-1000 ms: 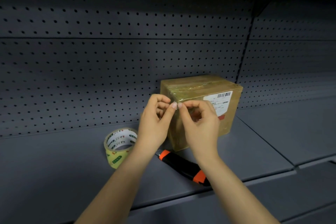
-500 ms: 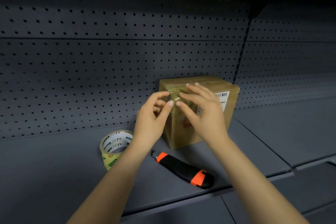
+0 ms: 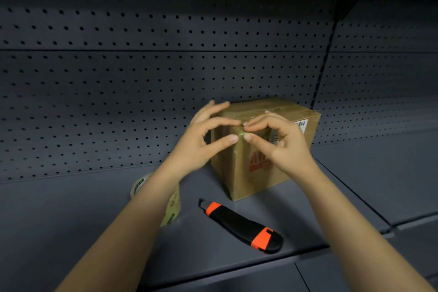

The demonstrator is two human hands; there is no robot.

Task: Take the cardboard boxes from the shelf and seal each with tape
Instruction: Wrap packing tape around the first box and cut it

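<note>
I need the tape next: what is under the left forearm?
The tape roll sits on the shelf beneath the left forearm. Only its left rim and lower right side show; the forearm covers its middle.

I see the box [image 3: 251, 173] standing on the shelf [image 3: 71, 220], close to the back panel [image 3: 142, 90]. The knife [image 3: 239, 225] lies before it. The tape roll [image 3: 174, 206] sits left of the knife, partly behind my left forearm. My left hand [image 3: 201, 147] and right hand [image 3: 284, 147] meet at the box's near top corner, fingertips touching it.
</note>
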